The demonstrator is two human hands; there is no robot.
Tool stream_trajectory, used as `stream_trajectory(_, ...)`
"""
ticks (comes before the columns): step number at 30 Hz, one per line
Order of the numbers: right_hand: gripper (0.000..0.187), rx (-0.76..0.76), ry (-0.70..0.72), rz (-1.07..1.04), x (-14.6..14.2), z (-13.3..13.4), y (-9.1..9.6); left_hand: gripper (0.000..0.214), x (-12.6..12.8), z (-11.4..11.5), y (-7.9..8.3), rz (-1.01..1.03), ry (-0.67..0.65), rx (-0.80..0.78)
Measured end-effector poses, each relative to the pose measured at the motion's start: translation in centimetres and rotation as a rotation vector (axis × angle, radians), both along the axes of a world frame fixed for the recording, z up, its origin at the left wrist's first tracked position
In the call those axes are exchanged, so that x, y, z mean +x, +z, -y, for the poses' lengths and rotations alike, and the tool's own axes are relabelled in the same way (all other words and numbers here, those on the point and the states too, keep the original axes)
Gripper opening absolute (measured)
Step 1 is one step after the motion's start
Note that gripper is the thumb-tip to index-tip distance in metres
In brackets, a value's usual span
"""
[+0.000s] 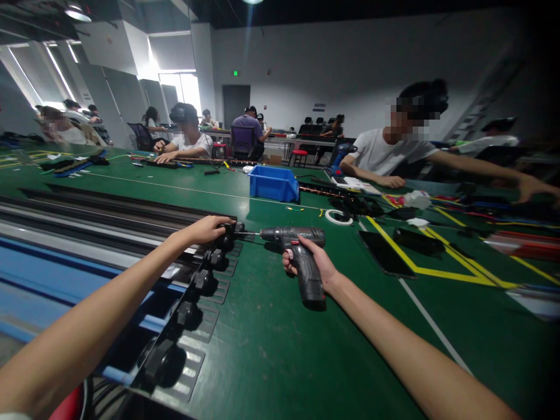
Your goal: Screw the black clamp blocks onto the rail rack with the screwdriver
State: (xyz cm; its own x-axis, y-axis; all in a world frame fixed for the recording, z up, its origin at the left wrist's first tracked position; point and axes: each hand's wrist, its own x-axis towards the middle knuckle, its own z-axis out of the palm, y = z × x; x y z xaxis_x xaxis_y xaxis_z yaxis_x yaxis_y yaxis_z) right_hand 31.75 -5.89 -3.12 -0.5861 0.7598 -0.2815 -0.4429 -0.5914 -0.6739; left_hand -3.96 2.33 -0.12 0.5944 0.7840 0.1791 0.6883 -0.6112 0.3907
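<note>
Head view, right hand (pixel 322 263): closed around the grip of a black drill (pixel 307 269), with a finger at the trigger area.
Drill: held just above the green table (pixel 262 356), near the middle, its battery end toward the wearer.
Drill bit (pixel 248 234): points left at the farthest of the black fittings (pixel 216 258); I cannot tell whether its tip touches.
Left hand (pixel 209 230): palm down at the end of the farthest bar, fingers bent over it; whether they grip or only rest, I cannot tell.
Long bars (pixel 109 211): side by side at left, black, silver and blue, at least 5 fittings along their ends.
Slotted plates (pixel 212 290): beside the fittings, flat and dark.
Blue bin (pixel 272 185): beyond the drill, on the table.
White ring (pixel 338 218): right of the bin, near a dark flat panel (pixel 385 254) and yellow lines (pixel 455 276).
Co-worker at right (pixel 385 154): seated across the table, 1 arm stretched sideways.
</note>
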Motion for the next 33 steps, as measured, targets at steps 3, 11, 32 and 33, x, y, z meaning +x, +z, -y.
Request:
stream_trajectory(3,0.038,-0.001,-0.006,0.001,-0.2,-0.1,0.0,0.053,0.0,0.0,0.0,0.007,-0.007,-0.003)
stream_trajectory(11,0.030,0.047,-0.038,0.069,-0.6,-0.5,0.8,0.052,0.2,0.0,0.1,0.017,-0.009,0.009)
stream_trajectory(32,0.029,0.047,-0.088,0.158,-1.3,-0.1,1.5,0.051,0.1,0.0,0.1,-0.004,-0.004,0.001)
stream_trajectory(33,0.029,0.044,-0.090,0.158,-1.3,0.0,1.5,0.051,0.1,0.1,0.2,-0.002,-0.005,-0.001)
